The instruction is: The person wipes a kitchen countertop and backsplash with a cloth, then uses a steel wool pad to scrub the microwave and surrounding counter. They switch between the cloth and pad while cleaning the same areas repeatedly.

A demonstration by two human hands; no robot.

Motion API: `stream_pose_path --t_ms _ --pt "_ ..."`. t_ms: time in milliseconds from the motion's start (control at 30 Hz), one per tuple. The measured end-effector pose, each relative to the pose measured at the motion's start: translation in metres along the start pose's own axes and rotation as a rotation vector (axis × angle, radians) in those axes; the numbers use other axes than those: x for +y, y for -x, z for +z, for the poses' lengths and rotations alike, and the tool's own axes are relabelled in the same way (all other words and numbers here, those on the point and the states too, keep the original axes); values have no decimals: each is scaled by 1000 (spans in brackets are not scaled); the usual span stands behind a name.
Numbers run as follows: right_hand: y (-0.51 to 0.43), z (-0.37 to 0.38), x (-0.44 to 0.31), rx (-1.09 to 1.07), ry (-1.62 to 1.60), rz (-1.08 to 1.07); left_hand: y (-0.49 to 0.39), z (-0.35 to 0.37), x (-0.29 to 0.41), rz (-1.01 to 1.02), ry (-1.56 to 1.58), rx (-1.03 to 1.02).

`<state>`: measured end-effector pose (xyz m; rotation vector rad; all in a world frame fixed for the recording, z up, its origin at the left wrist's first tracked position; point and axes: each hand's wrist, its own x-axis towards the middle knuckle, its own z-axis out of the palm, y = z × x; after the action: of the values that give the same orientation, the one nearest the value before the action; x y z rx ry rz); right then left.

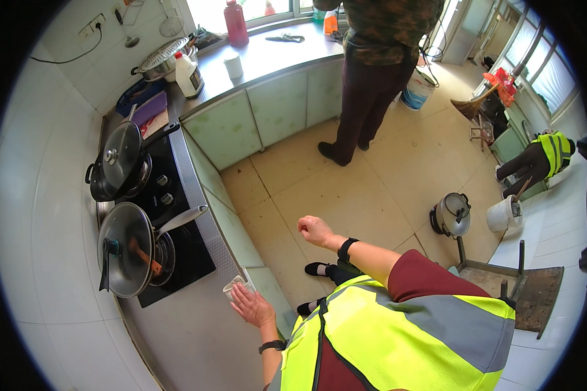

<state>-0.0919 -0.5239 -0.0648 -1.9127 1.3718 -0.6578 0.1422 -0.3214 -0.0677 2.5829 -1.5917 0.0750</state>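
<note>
My left hand [252, 305] lies flat over a folded light cloth [235, 287] at the front edge of the steel countertop [186, 332]. Its fingers cover part of the cloth. My right hand [315, 230] is held above the tiled floor, away from the counter, with its fingers curled in and nothing visible in them. Beyond the cloth is a black glass gas hob [191, 261]. A pan under a glass lid [122, 244] sits on the near burner, its pale handle [183, 219] pointing toward the counter's edge. A second lidded pan [120, 156] stands on the far burner.
A person [376, 73] stands at the far counter; another person in a yellow vest [538, 159] bends at the right. A white bottle [189, 76], a white cup [233, 65] and a red flask [236, 24] stand on the counter. A lidded pot [454, 215] and wooden chair [533, 298] are behind me.
</note>
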Motion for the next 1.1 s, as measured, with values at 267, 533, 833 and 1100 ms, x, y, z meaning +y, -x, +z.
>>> stream_pose_path --t_ms 267,533,833,1100 --pt "5 -7 13 -3 56 16 0 1 -1 8 1 11" --pt "13 -17 27 28 179 165 1 4 -1 9 -6 26" --pt "12 -29 51 39 258 281 1 4 -1 7 -17 28" --pt "16 -48 50 71 343 402 1 5 -2 3 -26 32"
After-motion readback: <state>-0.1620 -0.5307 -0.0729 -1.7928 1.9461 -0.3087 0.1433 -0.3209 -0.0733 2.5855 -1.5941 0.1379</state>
